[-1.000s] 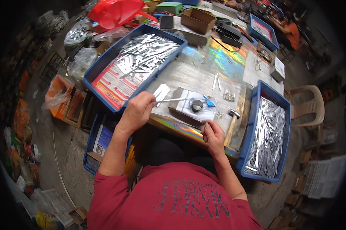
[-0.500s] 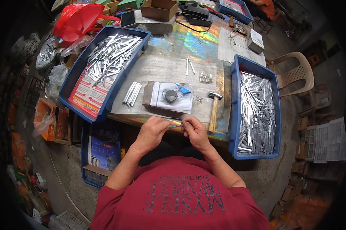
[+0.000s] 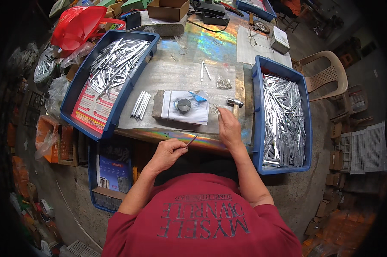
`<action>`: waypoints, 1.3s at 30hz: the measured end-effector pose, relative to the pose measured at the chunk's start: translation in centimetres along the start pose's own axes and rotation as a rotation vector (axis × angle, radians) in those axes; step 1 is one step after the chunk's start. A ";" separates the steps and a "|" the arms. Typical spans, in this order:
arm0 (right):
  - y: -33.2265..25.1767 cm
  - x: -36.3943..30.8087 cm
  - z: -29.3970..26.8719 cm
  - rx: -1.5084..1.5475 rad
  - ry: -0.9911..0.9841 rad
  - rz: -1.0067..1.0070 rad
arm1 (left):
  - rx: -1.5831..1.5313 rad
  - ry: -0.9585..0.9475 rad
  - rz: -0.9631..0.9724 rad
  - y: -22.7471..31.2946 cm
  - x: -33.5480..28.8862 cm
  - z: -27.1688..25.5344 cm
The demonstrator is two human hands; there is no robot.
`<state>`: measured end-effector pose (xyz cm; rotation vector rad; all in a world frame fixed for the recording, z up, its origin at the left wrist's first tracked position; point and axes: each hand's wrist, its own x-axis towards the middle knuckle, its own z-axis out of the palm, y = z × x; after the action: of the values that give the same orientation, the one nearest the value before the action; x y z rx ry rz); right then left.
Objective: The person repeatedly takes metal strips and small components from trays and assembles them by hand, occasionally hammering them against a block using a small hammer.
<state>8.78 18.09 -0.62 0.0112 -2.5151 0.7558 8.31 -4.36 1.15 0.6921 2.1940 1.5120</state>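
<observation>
In my left hand (image 3: 168, 153) a slim metal strip (image 3: 191, 140) is pinched, its free end pointing up and right over the table's front edge. My right hand (image 3: 230, 127) reaches over the table with its fingers stretched out, the tips beside a few tiny metal pieces (image 3: 215, 108). Right by it lies a hammer (image 3: 235, 103), whose handle is partly hidden by the hand. A block topped with white paper (image 3: 172, 112) stands between the hands, bearing a small dark round piece (image 3: 184, 106). Left of the block, several silver strips (image 3: 140, 106) lie in a row.
Blue trays of metal strips flank the work area, the left tray (image 3: 112, 128) and the right tray (image 3: 258, 128). Farther back lie two strips (image 3: 203, 70) and a small clear bag of parts (image 3: 223, 82). A plastic chair (image 3: 330, 77) stands beyond the right tray.
My hands were together at the table's front edge. The right has moved forward to the tiny pieces near the hammer, while the left keeps the strip. The view has shifted slightly.
</observation>
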 end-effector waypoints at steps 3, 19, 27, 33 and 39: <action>1.1 0.5 1.1 -0.190 -0.203 -0.045 | -0.013 0.000 -0.011 0.1 0.1 -0.1; 0.1 -2.0 -1.7 -0.047 -0.100 -0.008 | -0.131 -0.001 -0.070 -0.8 -0.3 -0.5; 1.9 -0.7 -0.6 -0.236 -0.095 0.047 | -0.232 0.023 -0.081 -1.0 -0.6 -0.7; 1.6 -0.6 0.7 -0.464 -0.160 0.026 | -0.271 0.030 -0.098 -1.2 -0.8 -0.6; 1.4 -0.3 1.1 -0.543 -0.220 -0.008 | -0.288 0.023 -0.106 -1.4 -0.6 -0.2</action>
<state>8.29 18.63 -2.25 -0.0880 -2.8475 0.0499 8.44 -5.35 -0.07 0.4608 1.9393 1.7389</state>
